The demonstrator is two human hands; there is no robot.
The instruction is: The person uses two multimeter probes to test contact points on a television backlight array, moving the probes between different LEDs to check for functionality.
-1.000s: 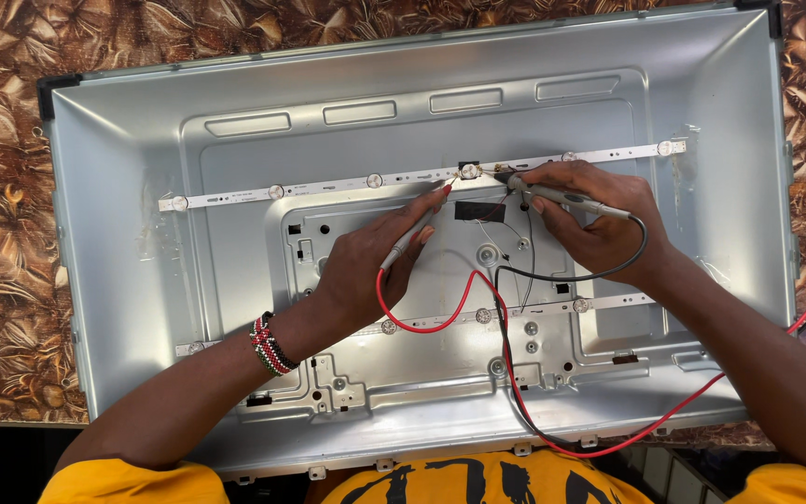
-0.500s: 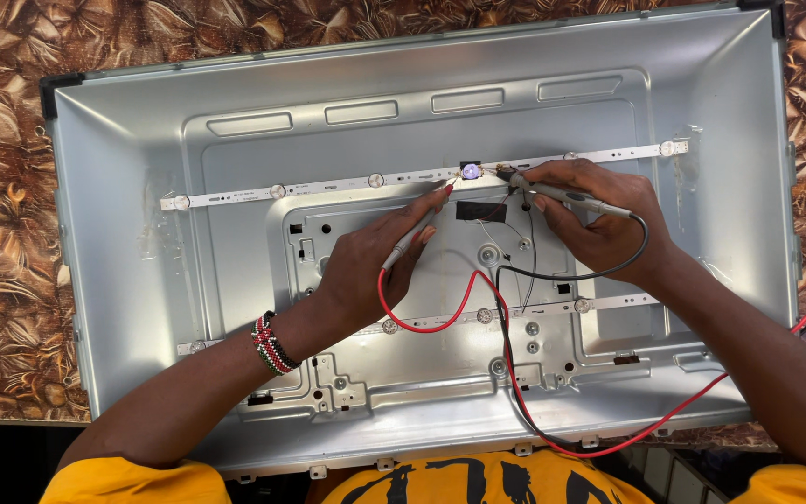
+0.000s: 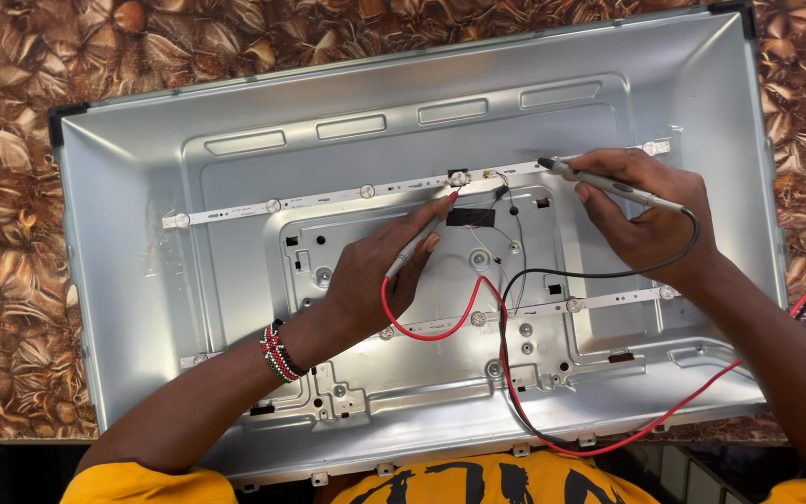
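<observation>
Fingers (image 3: 422, 245) of left hand (image 3: 370, 280) pinch red probe (image 3: 419, 241) tip-up-right on upper LED strip (image 3: 366, 192); right hand (image 3: 646, 210) grips black probe (image 3: 608, 184) lying left-right, tip off strip.

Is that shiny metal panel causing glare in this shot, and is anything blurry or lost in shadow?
Head view: the metal panel reflects light softly, brightest along the upper white strip near the red-wired probe in the left hand; hands cast only faint shadows; the right hand, its black-wired probe and the patterned surface look sharp; the bottom edge is dark.
</observation>
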